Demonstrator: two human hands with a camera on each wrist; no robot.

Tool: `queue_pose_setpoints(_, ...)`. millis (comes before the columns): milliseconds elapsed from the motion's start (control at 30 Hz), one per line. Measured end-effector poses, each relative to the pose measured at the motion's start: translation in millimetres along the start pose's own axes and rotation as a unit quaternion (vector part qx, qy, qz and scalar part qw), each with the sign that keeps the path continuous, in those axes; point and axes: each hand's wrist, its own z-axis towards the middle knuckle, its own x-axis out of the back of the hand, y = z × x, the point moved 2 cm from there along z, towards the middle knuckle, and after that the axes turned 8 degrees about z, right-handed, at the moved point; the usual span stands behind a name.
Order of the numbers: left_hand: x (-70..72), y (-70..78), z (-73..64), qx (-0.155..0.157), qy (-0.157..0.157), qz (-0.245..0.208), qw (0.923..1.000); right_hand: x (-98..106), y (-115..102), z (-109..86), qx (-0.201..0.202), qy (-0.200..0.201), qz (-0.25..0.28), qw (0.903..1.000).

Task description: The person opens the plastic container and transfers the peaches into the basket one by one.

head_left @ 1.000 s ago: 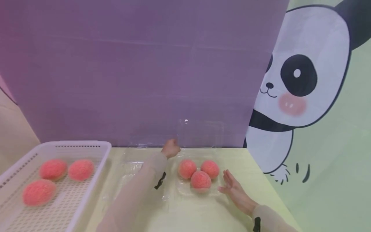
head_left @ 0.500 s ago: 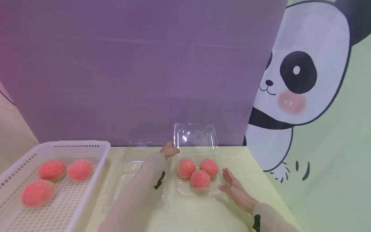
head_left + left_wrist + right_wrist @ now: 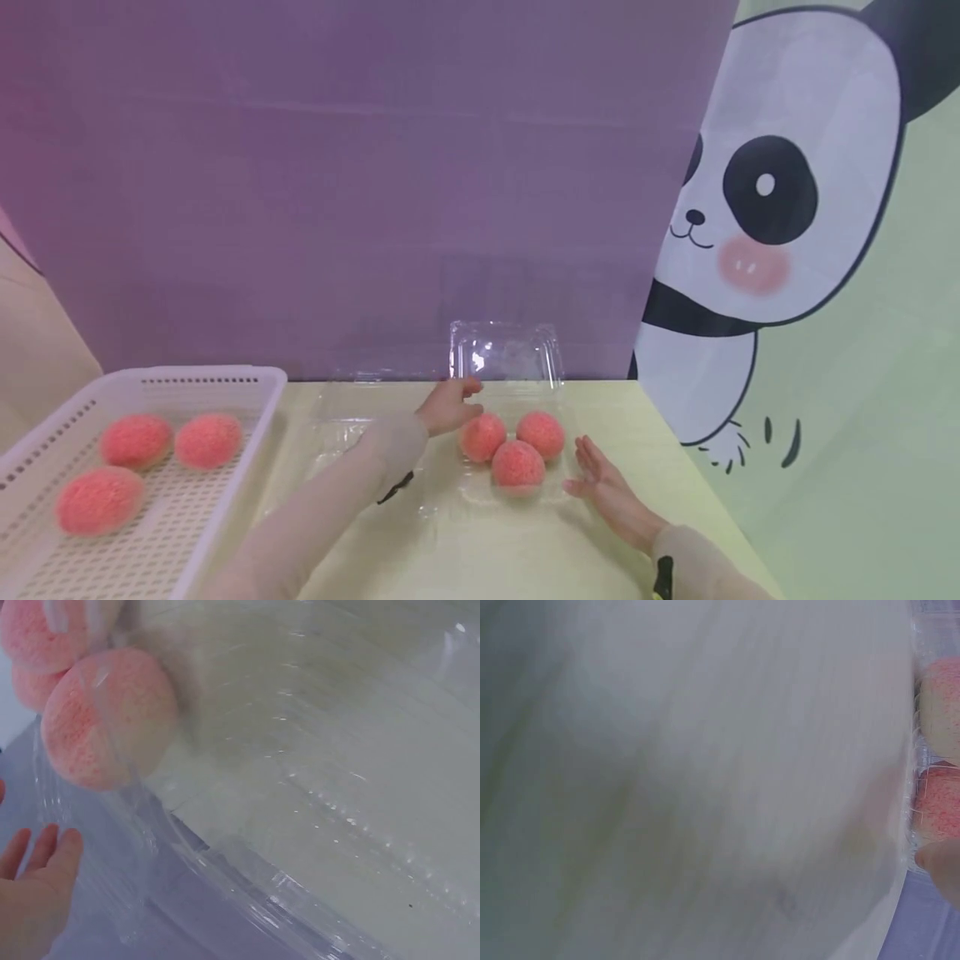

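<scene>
Three pink, crumb-coated round buns (image 3: 518, 465) sit together in a clear plastic clamshell box (image 3: 480, 498), its lid (image 3: 504, 350) raised at the back. My left hand (image 3: 448, 406) is at the box's back left corner, fingers extended and holding nothing. In the left wrist view, that hand's fingers (image 3: 56, 859) stand apart from the nearest bun (image 3: 110, 718). On the other side, my right hand (image 3: 613, 500) is spread with straight fingers beside the box's right edge. A fingertip (image 3: 939, 866) shows right at the box wall in the right wrist view.
At the left, a white perforated basket (image 3: 273, 400) holds three more pink buns (image 3: 100, 500). Another clear plastic box (image 3: 330, 429) lies between basket and filled box, partly behind my left arm. A purple panel (image 3: 360, 208) stands along the table's back edge.
The lid has come into a more tilted position, lower than a second ago. My left hand has let go of its side and moved slightly right and nearer. The right hand stays put.
</scene>
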Motion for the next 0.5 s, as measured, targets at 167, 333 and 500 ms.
queue_pose_setpoints(167,-13.1,-3.7,-1.4,-0.033,-0.043,0.024,0.9982,0.3,-0.4,-0.4,-0.001,0.006,-0.003,1.0000)
queue_pose_setpoints(333,-25.9,-9.4,2.3,-0.049,-0.054,0.053,0.9959,-0.3,0.4,-0.1,0.001,0.004,-0.002,1.0000)
queue_pose_setpoints(500,-37.7,-15.3,5.7,-0.038,-0.057,0.078,0.9947,-0.2,1.6,0.3,0.004,0.007,0.002,1.0000)
